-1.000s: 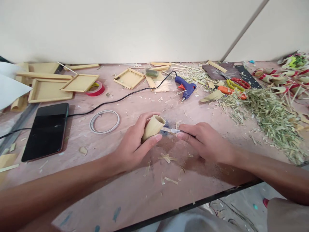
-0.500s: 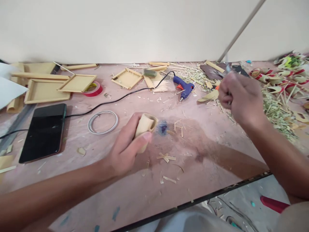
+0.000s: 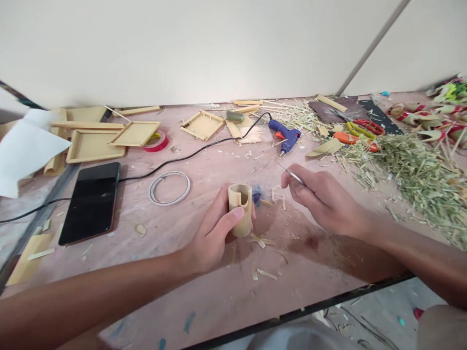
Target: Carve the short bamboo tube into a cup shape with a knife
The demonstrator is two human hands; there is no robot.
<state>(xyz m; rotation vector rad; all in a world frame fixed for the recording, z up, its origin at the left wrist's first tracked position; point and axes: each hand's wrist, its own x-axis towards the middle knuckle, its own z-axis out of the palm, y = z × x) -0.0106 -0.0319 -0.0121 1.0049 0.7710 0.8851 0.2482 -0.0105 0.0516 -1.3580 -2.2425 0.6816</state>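
My left hand [image 3: 215, 228] is wrapped round a short bamboo tube [image 3: 241, 223], held upright with its open end facing up. A notch is cut into the tube's rim on the near side. To the right, my right hand [image 3: 321, 199] grips a thin craft knife [image 3: 295, 176], its narrow blade pointing up and left, apart from the tube. Several pale bamboo strips [image 3: 267, 274] lie on the table below the tube. Just behind the tube is a dark blue smudge [image 3: 257, 194] on the tabletop.
A blue glue gun [image 3: 284, 135] lies behind my hands, its cord running left. Tape roll [image 3: 170, 188], black phone [image 3: 91, 201] and wooden frames [image 3: 95, 145] are at left. Pliers [image 3: 359, 130], an orange-handled tool [image 3: 352, 140] and a heap of shavings [image 3: 419, 170] are at right.
My right hand has come down and left with the knife, closer to the tube. The bamboo tube has turned from tilted to upright in my left hand. The view has shifted slightly.
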